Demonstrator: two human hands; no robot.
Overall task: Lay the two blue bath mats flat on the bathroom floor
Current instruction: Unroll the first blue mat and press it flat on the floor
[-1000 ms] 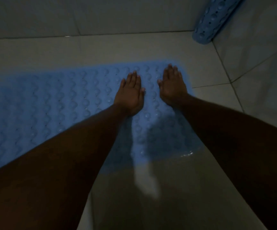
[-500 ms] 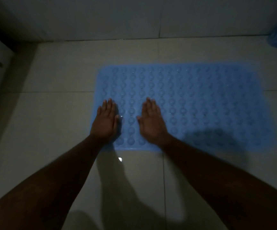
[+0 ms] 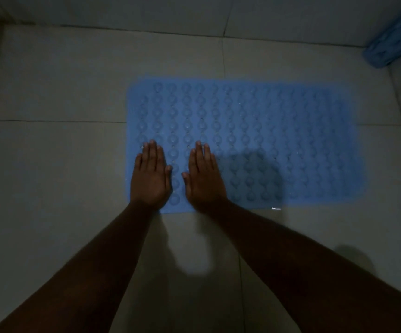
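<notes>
While both hands (image 3: 178,179) press flat, fingers (image 3: 152,152) open, on the spread mat (image 3: 279,131); second mat (image 3: 394,42) leans, rolled, in the corner.

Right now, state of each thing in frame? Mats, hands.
first blue mat: unrolled, lying flat on the floor tiles, bumps up
second blue mat: not laid out, looks rolled, propped in the far right corner
left hand: open, palm down, flat on the first mat's near left corner
right hand: open, palm down, flat on the first mat beside the left hand
</notes>
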